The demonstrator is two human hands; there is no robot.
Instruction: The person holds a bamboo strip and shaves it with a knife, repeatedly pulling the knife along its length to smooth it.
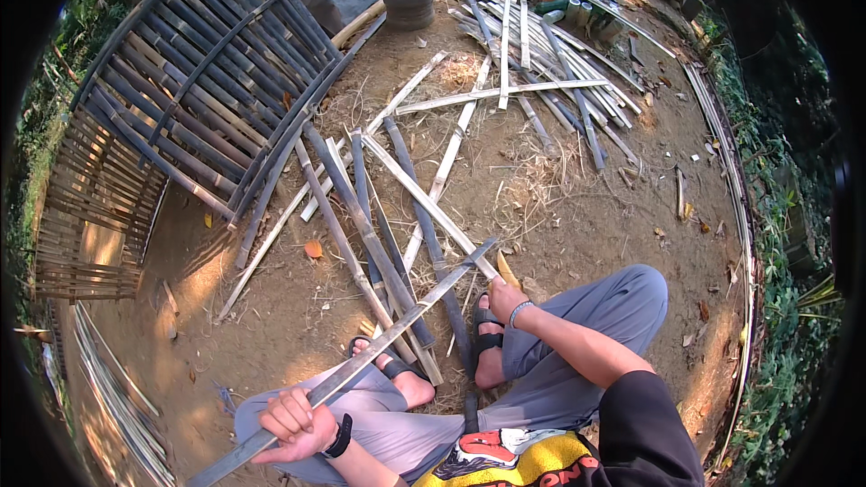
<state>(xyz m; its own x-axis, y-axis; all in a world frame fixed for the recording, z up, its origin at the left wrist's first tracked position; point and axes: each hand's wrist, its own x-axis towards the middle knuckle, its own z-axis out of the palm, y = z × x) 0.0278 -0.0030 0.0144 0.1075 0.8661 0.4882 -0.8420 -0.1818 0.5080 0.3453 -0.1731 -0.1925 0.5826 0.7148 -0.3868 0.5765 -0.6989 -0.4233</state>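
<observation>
Head view: a grey strip (397, 329) and a pale strip (428, 207) are held crossed just beyond the right foot (490, 366), one per hand.
Grey strip is clamped in the fingers of the left hand (298, 422), slanted over the left leg; near end of the pale strip is gripped by the fingers of the right hand (511, 300), the rest stretched over bamboo poles (365, 216). Strips are probably being sorted or worked; for the next move, a steady grip and a clear crossing seem called for. Grey strip is cut off at the lower edge. Yellow piece (506, 268) at the right hand is half hidden, unidentifiable; contact between the strips cannot be told.
</observation>
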